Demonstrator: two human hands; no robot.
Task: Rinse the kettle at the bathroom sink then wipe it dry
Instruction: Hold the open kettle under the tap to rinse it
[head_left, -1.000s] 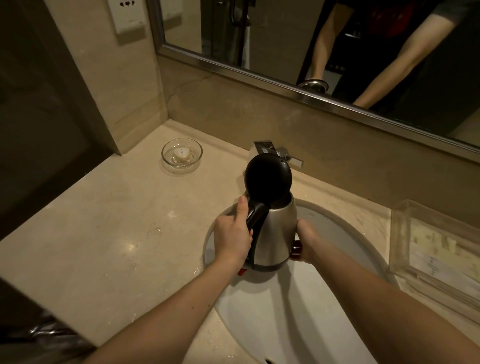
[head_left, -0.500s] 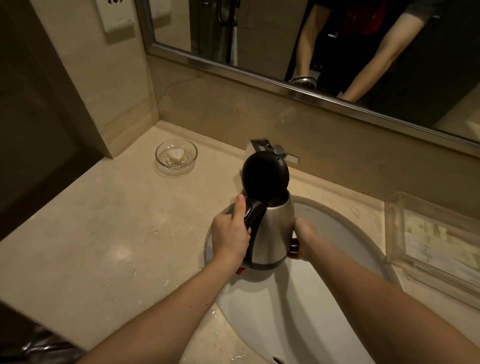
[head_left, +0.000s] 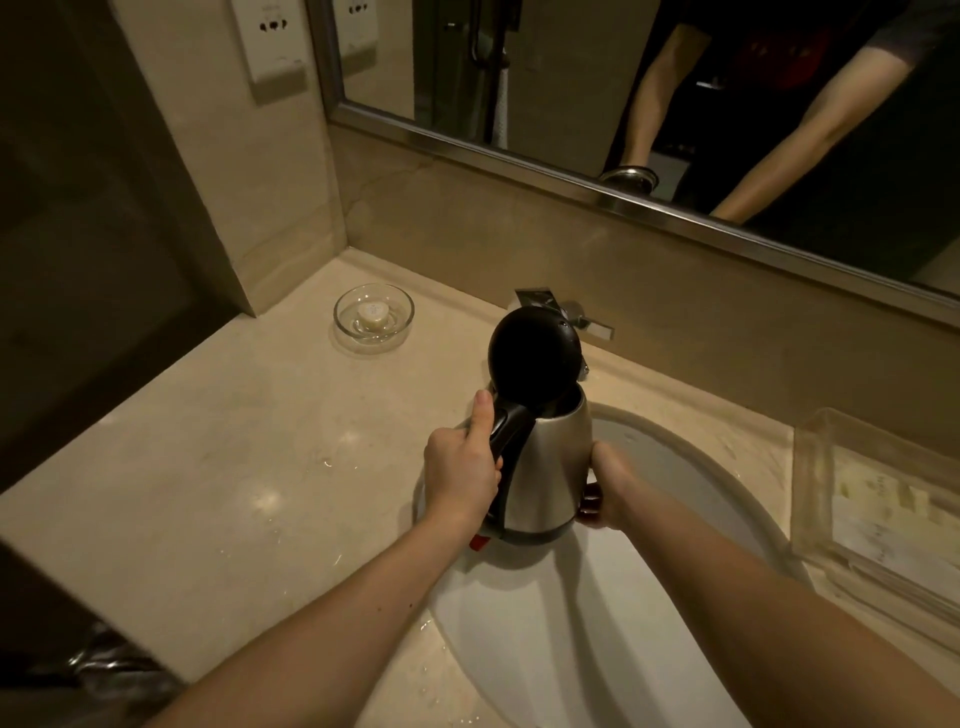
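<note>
A stainless steel kettle with a black handle and a raised black lid is held upright over the white sink basin. My left hand grips the handle, thumb resting on top of it. My right hand cups the kettle's lower right side, fingers wrapped round the body near the base. The chrome faucet stands just behind the kettle, largely hidden by the lid. I cannot see whether water is running.
A glass soap dish with a small soap sits at the back left of the beige marble counter. A clear plastic tray stands to the right of the sink. A mirror runs along the back wall.
The kettle and both hands stay nearly where they were over the basin. Only my viewpoint shifts slightly.
</note>
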